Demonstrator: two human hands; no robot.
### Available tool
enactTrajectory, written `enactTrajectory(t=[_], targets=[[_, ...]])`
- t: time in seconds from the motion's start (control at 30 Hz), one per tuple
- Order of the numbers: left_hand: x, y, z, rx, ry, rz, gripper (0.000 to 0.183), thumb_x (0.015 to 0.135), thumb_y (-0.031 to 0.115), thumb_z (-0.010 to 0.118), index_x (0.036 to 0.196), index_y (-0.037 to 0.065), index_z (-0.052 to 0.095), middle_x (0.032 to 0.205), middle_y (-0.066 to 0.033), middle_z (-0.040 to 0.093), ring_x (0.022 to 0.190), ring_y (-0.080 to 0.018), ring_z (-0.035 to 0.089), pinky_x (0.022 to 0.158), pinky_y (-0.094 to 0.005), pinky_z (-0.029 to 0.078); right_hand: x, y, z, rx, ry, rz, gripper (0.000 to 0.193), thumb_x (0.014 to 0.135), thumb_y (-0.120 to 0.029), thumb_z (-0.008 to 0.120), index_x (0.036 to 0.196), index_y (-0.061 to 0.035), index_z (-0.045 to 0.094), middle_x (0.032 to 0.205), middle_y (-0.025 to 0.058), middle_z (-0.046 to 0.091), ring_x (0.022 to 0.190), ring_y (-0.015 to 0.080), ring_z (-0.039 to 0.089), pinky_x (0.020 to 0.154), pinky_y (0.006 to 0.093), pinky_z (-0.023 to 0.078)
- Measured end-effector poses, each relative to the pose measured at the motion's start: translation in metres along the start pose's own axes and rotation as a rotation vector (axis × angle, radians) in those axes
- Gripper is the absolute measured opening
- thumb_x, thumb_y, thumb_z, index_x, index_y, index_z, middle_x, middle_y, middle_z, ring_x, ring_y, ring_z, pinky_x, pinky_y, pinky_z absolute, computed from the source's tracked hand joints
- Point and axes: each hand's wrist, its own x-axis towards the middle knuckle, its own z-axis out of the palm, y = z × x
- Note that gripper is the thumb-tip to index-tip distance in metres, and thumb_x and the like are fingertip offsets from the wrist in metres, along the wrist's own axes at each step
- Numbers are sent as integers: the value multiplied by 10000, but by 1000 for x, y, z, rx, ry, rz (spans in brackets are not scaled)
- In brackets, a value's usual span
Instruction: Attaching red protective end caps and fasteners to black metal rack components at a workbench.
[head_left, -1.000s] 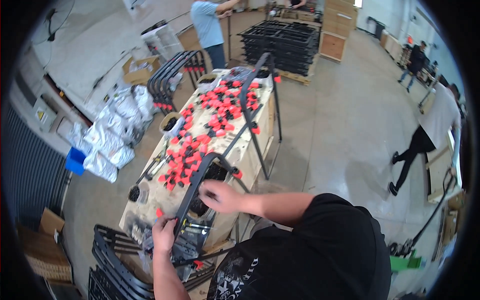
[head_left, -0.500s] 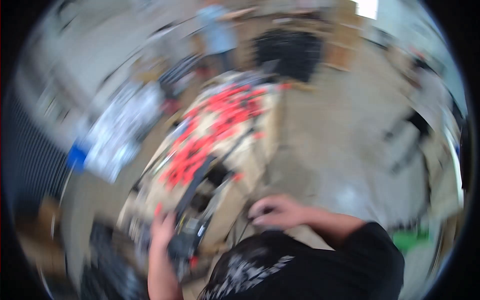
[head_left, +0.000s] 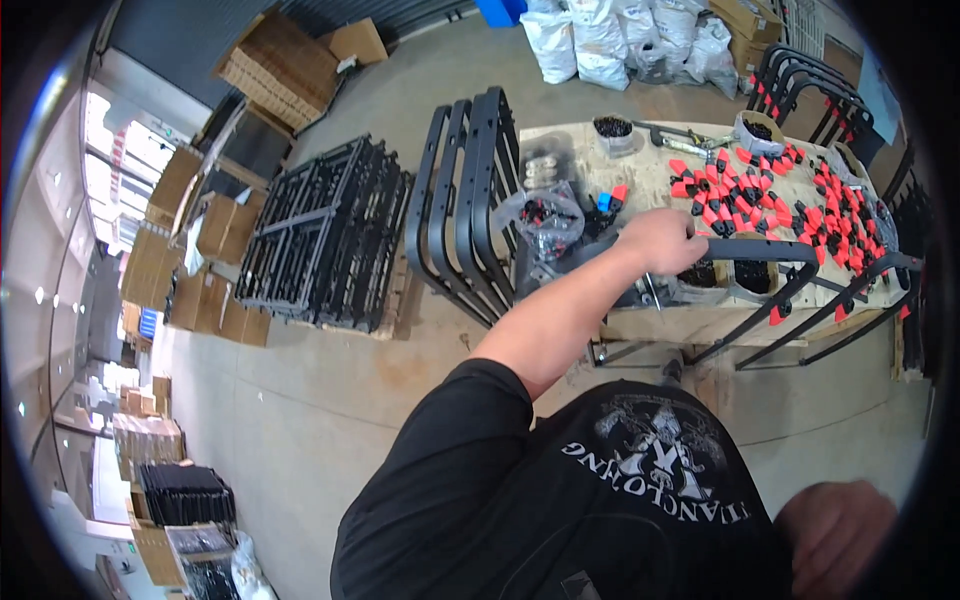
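Note:
My left hand [head_left: 662, 242] reaches over the near side of a wooden worktable [head_left: 640, 170]. Its fingers curl round the top bar of a black tubular metal frame [head_left: 765, 250] with bent corners. A thin metal rod or tool [head_left: 652, 291] shows just under this hand; whether it is held I cannot tell. Low at my right side hangs my right hand [head_left: 838, 535], away from the table and smeared by motion. Beside the left hand lie a clear plastic bag of small parts [head_left: 545, 222] and a small blue piece [head_left: 605, 202]. Many red and black plastic parts [head_left: 730, 195] cover the tabletop.
More bent black frames [head_left: 450, 200] stand at the table's left end. Left of them, black metal racks [head_left: 325, 235] are stacked on a pallet. Tubs of small dark parts [head_left: 612, 133] sit on the table. White sacks [head_left: 600, 40] and cardboard boxes [head_left: 280, 70] stand behind.
The view has swung left, bringing stacked racks and boxes into sight. My right hand has dropped from near the table to my side. My left hand is now on the frame's bar.

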Motion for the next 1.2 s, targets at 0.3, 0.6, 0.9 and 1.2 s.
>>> enactTrajectory(t=[0.3,0.6,0.9,1.2], targets=[[10,10,5,54,-19,21,477,826,439,590,1006,23,736,963,-237,718,953,-393,692,858,-466,542,2,90,-6,-412,-76,783,193,956,-191,622,922,-15,693,831,161,693,723,337,668,639,433,508],[10,8,2,66,10,21,454,824,408,584,1041,43,743,958,-227,721,955,-393,687,878,-461,539,-65,100,-74,-565,-59,1103,201,929,-197,666,974,-7,709,838,153,691,800,287,682,701,373,522],[17,-2,8,33,1,31,363,851,331,604,1031,36,716,854,-191,714,824,-352,697,769,-427,542,-209,126,-139,-1242,90,1534,417,901,-417,669,874,-4,719,759,230,662,759,440,638,711,470,511],[22,-2,7,-136,-94,15,367,870,308,577,1063,25,710,945,-227,713,934,-375,689,848,-426,531,-162,87,-257,-1826,788,520,246,921,-220,686,900,24,668,829,138,653,736,254,627,682,360,492]])
